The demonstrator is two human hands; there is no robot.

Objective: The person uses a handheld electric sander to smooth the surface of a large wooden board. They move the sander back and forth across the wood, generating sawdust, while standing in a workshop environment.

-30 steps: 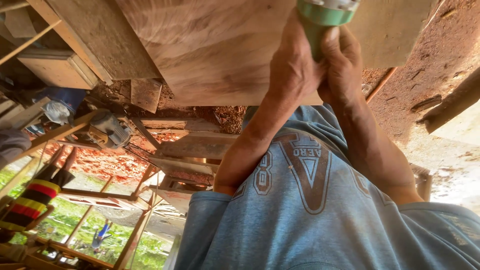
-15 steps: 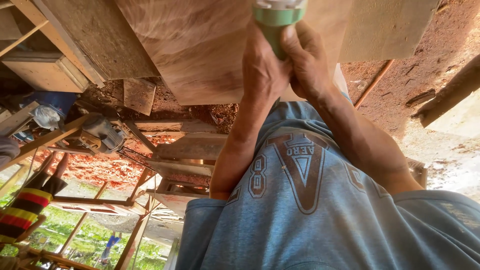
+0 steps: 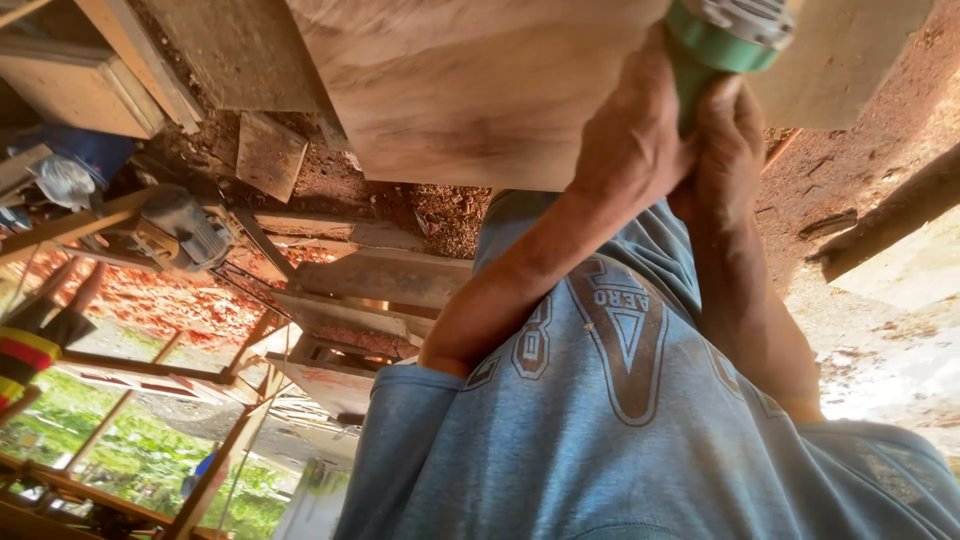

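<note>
Wood slab [image 3: 470, 90]: biggest item, fills 11 to 1 o'clock. Broad, thick, stiff, looks heavy. Judging by bulk it won't shift under tool pressure. Face looks smooth and pale with grain bands. Near edge runs across just above the forearms. What carries it is hidden, so I can't tell if it sits on a worktop.

Second pale board [image 3: 850, 60] at 1 o'clock, just beside the slab. Can't tell whether they touch, as the tool covers the join.

Ground [image 3: 880, 170] from 1 to 3 o'clock is red sawdust and chips, probably loose and soft underfoot. A dark timber [image 3: 890, 225] lies across it at 3 o'clock.

The 9 o'clock side is crowded: a wooden frame [image 3: 370, 280], an electric motor [image 3: 185, 228] further out, and a square offcut [image 3: 268, 152] at 10 o'clock under the slab edge. Little room to swing that way. The right side is more open.

Green power tool [image 3: 712, 52] at 1 o'clock has a cylindrical green body with a grey metal head cut off by the top edge. Likely a grinder or sander, though the disc isn't visible. It's rigid, with moderate weight and a smooth plastic barrel. The barrel is the place to hold it, keeping clear of the head. I'd expect torque kick, so two hands make sense.

Left hand [image 3: 630, 150]: grip closed round the barrel from the 9 o'clock side.

Right hand [image 3: 725, 140]: grip closed round the barrel's other side, fingers wrapped, touching the left hand. Both forearms run down to 6 o'clock.
</note>
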